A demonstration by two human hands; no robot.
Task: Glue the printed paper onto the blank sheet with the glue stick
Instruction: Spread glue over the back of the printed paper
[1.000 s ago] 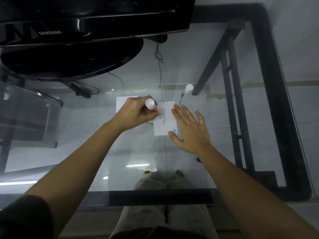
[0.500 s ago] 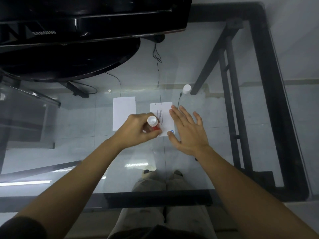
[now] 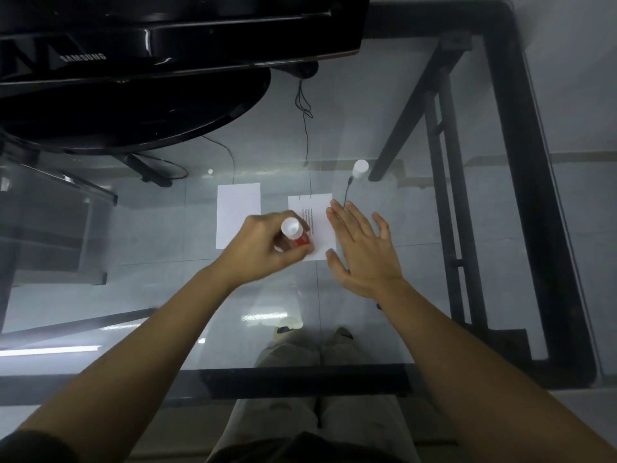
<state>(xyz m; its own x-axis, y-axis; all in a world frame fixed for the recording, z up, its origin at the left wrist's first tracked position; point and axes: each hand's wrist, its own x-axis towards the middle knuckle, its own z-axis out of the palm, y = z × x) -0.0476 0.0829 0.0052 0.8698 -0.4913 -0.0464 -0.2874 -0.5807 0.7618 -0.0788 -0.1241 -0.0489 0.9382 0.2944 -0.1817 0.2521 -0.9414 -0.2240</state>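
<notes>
The left hand (image 3: pixel 263 248) is gripping the glue stick (image 3: pixel 295 233), pressing it onto the printed paper's (image 3: pixel 317 222) near-left part. The right hand (image 3: pixel 362 248), fingers spread, is lying flat on that paper's right edge. The blank sheet (image 3: pixel 237 212) is lying just left of it.

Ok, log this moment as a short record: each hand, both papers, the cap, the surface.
left hand: grips the glue stick, tip down on the printed paper
right hand: flat, fingers spread, pinning the printed paper's right edge
blank sheet: left of the printed paper, apart, untouched
cap: upright, beyond the papers
surface: glass table
</notes>
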